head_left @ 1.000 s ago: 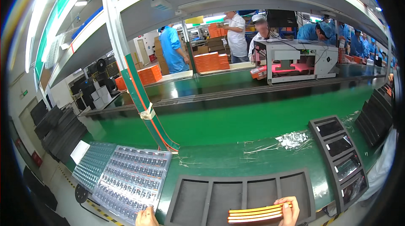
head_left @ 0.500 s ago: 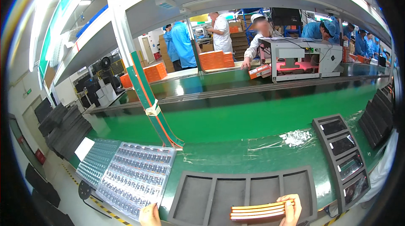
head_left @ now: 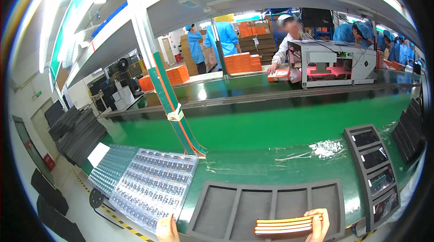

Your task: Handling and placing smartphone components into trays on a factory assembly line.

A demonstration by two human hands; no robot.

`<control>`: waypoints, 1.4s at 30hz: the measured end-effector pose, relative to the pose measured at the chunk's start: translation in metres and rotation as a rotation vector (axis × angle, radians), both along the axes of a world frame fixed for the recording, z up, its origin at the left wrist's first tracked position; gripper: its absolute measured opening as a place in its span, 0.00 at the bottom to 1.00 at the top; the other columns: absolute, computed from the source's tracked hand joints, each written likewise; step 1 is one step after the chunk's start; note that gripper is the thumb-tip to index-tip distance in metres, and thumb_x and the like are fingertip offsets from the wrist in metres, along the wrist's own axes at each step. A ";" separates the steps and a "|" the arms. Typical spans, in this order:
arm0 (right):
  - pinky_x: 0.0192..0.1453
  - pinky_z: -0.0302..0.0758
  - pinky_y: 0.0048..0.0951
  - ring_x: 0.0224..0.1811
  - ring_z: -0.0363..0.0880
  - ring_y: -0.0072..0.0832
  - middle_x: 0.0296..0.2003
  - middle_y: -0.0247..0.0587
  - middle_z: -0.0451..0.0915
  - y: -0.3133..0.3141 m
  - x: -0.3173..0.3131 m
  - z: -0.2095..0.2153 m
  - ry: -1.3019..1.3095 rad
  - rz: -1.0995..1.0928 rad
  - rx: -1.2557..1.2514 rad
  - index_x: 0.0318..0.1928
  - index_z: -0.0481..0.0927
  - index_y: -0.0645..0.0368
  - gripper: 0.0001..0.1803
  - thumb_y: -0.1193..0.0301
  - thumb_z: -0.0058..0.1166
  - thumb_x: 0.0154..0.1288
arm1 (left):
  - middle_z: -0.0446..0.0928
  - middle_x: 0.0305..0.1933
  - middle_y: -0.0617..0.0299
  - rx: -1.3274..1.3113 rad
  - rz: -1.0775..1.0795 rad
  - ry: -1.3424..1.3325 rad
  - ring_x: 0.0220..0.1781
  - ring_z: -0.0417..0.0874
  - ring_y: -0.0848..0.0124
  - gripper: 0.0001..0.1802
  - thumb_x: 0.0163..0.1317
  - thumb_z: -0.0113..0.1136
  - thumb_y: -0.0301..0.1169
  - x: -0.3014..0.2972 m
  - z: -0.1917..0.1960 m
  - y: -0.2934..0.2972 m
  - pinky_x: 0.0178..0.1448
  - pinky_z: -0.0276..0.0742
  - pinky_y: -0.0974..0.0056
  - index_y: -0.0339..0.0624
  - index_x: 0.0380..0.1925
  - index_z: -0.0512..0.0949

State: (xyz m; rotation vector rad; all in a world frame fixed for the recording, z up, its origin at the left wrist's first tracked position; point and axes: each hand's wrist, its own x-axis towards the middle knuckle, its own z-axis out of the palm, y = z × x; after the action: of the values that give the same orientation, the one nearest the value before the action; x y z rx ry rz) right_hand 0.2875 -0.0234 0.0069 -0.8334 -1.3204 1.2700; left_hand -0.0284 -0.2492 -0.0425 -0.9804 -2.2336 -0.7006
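My right hand (head_left: 318, 225) grips a stack of thin flat slabs (head_left: 282, 226) by its right end, fingers wrapped round the edge. Bright white and orange stripes run along the stack's side; its exact kind is unclear. Beneath it lies a black foam tray (head_left: 238, 212) with four-sided compartments, those in view bare. My left hand (head_left: 167, 229) is at the lower right corner of a clear plastic tray (head_left: 156, 185) holding rows of small dark parts. Its fingers are pressed together; whether they pinch the tray or something small cannot be seen.
To the right stands another black foam tray (head_left: 374, 174) with dark glossy panels. A green sheet of small parts (head_left: 113, 167) lies far left. A taped post (head_left: 174, 111) rises from the green bench (head_left: 253, 129). Across it, a person handles an orange-white box (head_left: 279, 75) beside a machine (head_left: 332, 63).
The whole view has shifted, so the bench things sit farther right in the picture. Both hands keep their holds. Across the bench, the orange-white box has been levelled beside the machine.
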 end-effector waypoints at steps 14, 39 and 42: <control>0.55 0.69 0.29 0.45 0.74 0.28 0.40 0.40 0.78 -0.003 -0.002 -0.004 0.017 -0.008 0.010 0.43 0.75 0.63 0.12 0.66 0.44 0.75 | 0.84 0.39 0.47 0.010 -0.398 -0.483 0.42 0.84 0.52 0.13 0.61 0.63 0.25 0.050 0.027 0.092 0.46 0.79 0.56 0.39 0.46 0.84; 0.54 0.68 0.30 0.44 0.73 0.28 0.39 0.39 0.77 -0.006 -0.003 0.006 -0.104 -0.037 0.029 0.43 0.74 0.62 0.17 0.60 0.43 0.78 | 0.81 0.41 0.53 0.161 -0.349 -0.399 0.46 0.81 0.53 0.09 0.63 0.61 0.24 0.061 0.036 0.091 0.52 0.76 0.59 0.39 0.43 0.84; 0.54 0.68 0.30 0.44 0.73 0.28 0.39 0.39 0.77 -0.005 -0.004 0.004 -0.097 -0.035 0.014 0.43 0.74 0.62 0.16 0.60 0.43 0.78 | 0.83 0.40 0.52 0.213 -0.349 -0.497 0.44 0.83 0.55 0.08 0.64 0.61 0.23 0.065 0.040 0.091 0.50 0.78 0.61 0.37 0.42 0.83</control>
State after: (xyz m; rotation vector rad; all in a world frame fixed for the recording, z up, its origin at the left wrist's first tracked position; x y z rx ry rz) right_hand 0.2830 -0.0280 0.0112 -0.9138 -1.3839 1.2045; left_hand 0.0362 -0.1583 -0.0021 -1.1984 -2.3434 -1.4417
